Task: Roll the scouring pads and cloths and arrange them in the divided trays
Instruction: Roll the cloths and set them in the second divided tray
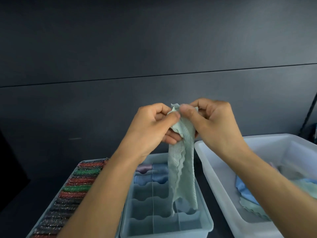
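The left hand [154,127] and right hand [211,121], close together, pinched the top of a pale green cloth [183,169] with curled fingers [187,109]. It hung above the divided tray [164,227], whose far compartments held rolled cloths [151,176].

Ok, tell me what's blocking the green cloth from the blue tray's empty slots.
Nothing visible. The pale green textured cloth, pinched by the left hand and right hand, hangs above the pale blue divided plastic tray. Its near compartments lie open; only the far ones hold rolled cloths.
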Demonstrator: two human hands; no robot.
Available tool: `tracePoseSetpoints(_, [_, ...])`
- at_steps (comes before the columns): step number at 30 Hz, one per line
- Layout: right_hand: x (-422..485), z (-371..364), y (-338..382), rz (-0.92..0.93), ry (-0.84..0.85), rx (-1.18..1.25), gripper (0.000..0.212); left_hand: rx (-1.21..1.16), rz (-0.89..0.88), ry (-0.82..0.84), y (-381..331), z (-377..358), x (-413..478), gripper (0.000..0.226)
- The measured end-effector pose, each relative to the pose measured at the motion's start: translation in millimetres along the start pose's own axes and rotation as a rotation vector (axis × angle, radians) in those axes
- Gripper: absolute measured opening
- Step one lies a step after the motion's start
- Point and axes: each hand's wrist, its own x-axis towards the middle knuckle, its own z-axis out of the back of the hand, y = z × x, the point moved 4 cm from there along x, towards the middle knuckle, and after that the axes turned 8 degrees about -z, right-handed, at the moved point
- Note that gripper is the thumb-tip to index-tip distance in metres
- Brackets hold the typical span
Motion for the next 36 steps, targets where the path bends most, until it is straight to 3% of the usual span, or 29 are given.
tracePoseSetpoints(5, [1.9, -8.6, 4.2, 0.007, 0.082, -0.083, 0.031, -0.05, -0.02, -0.024, -2.0, 0.0, -5.0, 0.054])
tracePoseSetpoints(7, [5.4, -10.6, -0.1, -0.018, 0.116, -0.066, 0.021, -0.086, -0.036, -0.055, 0.4, 3.3, -7.8, 0.054])
tracePoseSetpoints(10, [13.9, -9.9, -3.6, -0.105, 0.147, 0.137, 0.012, -0.085, -0.168, -0.235, 16.9, 23.5, -6.2, 0.041])
tracePoseSetpoints(12, [19.9, -7.6, -3.3, -0.17, 0.193, 0.242, 0.017, -0.103, -0.171, -0.143, 38.8, 28.6, -5.1, 0.052])
tracePoseSetpoints(15, [29.2, -6.4, -5.5, -0.237, 0.313, 0.317, 0.017, -0.21, 0.017, 0.205, 68.9, 6.8, -18.8, 0.072])
tracePoseSetpoints(17, [35.5, -5.5, -9.7, -0.277, 0.356, 0.326, 0.009, -0.293, 0.117, 0.278, 75.4, -8.5, -28.1, 0.065])
tracePoseSetpoints(20, [41.0, -7.0, -18.1, -0.345, 0.374, 0.348, 0.013, -0.37, 0.173, 0.218, 79.4, -20.4, -30.9, 0.045])
tracePoseSetpoints(24, [46.7, -2.3, -26.5, -0.383, 0.351, 0.347, 0.016, -0.391, 0.244, 0.273, 84.6, -28.6, -38.8, 0.059])
tracePoseSetpoints(27, [52.8, 3.8, -30.2, -0.378, 0.331, 0.345, 0.014, -0.387, 0.343, 0.259, 91.2, -29.5, -42.6, 0.053])
tracePoseSetpoints(31, [49.0, 5.6, -32.4, -0.273, 0.341, 0.253, 0.012, -0.381, 0.51, 0.198, 108.0, -30.3, -38.5, 0.042])
tracePoseSetpoints(36, [18.4, -0.2, -31.7, -0.083, 0.422, 0.151, 0.009, -0.726, 0.677, 0.004, 120.4, -25.0, -29.6, 0.048])
